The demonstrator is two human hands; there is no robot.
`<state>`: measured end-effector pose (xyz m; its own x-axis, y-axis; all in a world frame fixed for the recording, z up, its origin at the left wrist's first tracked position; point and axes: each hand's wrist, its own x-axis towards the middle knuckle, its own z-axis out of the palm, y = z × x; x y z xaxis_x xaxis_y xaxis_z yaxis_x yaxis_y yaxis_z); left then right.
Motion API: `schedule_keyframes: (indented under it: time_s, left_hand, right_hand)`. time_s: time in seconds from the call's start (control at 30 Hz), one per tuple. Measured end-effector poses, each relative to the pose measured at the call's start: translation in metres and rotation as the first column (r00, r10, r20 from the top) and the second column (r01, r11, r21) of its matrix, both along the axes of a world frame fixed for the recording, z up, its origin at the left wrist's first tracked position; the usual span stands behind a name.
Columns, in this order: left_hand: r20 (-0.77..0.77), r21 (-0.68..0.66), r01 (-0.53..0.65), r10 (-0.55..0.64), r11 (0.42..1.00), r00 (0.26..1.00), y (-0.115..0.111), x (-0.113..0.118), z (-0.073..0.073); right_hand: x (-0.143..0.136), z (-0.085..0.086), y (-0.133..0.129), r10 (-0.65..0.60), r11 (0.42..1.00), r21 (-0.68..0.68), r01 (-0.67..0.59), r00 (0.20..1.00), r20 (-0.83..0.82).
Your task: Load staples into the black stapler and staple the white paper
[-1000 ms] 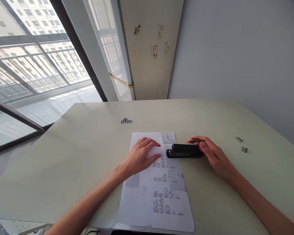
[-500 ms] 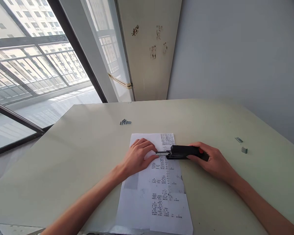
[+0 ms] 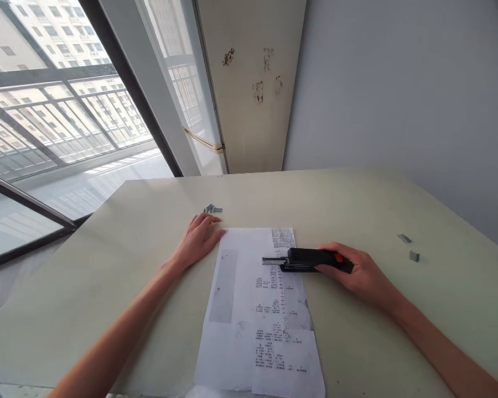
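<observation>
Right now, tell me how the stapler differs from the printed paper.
The stapler is mostly black with a red spot; the paper is white with dark print. The stapler is thick and compact, the paper thin and broad. The stapler sits in the right hand's grip, while the paper lies flat on the table. Both are longer than wide.

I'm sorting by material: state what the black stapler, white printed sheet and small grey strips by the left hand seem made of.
Black stapler: smooth casing, plastic or painted metal; silvery rail suggests bare metal.
White printed sheet: probably paper; thin, matte, bearing print.
Small grey strips: probably metal, from their dull sheen.
</observation>
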<state>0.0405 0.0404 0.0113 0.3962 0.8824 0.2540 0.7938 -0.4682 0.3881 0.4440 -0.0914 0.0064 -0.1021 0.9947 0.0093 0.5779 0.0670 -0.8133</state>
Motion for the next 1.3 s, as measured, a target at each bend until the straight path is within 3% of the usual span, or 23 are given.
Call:
schedule_keyframes:
  time_s: [0.23,0.5,0.67,1.3]
  left_hand:
    - [-0.013,-0.044,0.051,-0.051,0.998,0.999,-0.006,0.000,-0.003]
    - [-0.001,-0.028,0.073,-0.073,0.997,0.997,-0.009,-0.001,-0.002]
    - [-0.007,-0.028,0.131,-0.131,0.991,0.991,-0.010,-0.002,-0.002]
    - [0.075,-0.082,0.117,-0.111,0.990,0.991,-0.012,-0.003,0.000]
  right_hand:
    - [0.004,-0.009,0.005,-0.030,0.999,-0.023,0.029,0.998,-0.052]
    - [0.002,0.000,0.000,-0.125,0.992,0.001,0.126,0.989,-0.077]
    - [0.002,-0.004,0.002,-0.127,0.991,-0.049,0.122,0.986,-0.107]
    - [0.002,0.000,-0.003,-0.171,0.984,-0.079,0.161,0.975,-0.139]
